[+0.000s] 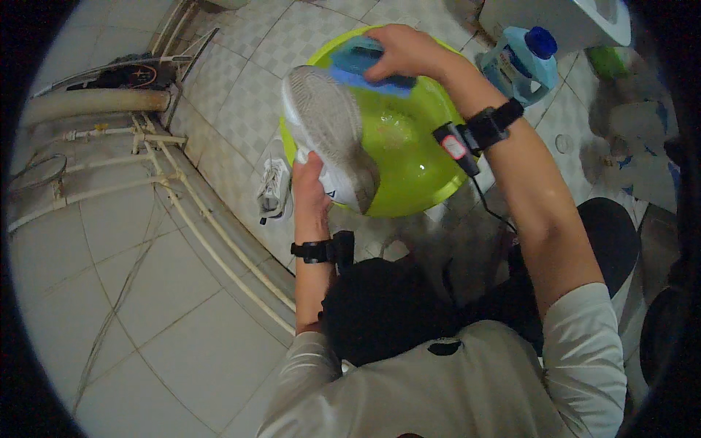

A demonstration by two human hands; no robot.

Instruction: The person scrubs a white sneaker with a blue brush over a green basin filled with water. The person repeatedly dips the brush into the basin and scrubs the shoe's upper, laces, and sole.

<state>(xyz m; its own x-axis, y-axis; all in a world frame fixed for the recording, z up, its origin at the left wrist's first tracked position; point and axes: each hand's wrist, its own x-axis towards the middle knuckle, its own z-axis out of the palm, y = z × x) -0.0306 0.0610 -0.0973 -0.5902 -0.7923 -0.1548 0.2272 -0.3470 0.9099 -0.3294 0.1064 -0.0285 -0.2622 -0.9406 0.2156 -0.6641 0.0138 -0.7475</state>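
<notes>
My left hand [311, 178] grips a white sneaker [328, 131] by its side, with the patterned grey sole turned up. In my right hand [402, 52] is a blue scrubbing brush [372, 71], blurred, its lighter bristle side low and close to the toe end of the sole. Whether the bristles touch the sole I cannot tell. Both hands are over a lime-green plastic basin [427, 180] on the tiled floor, with wet, shiny patches on its inside. A second white sneaker [274, 189] stands on the floor to the left of the basin.
A light-blue detergent jug [517, 65] with a dark-blue cap stands right of the basin. Cream pipes [202, 211] run along the left wall. A white fixture [558, 22] is at the top right. A cable [484, 200] hangs from my right wrist strap.
</notes>
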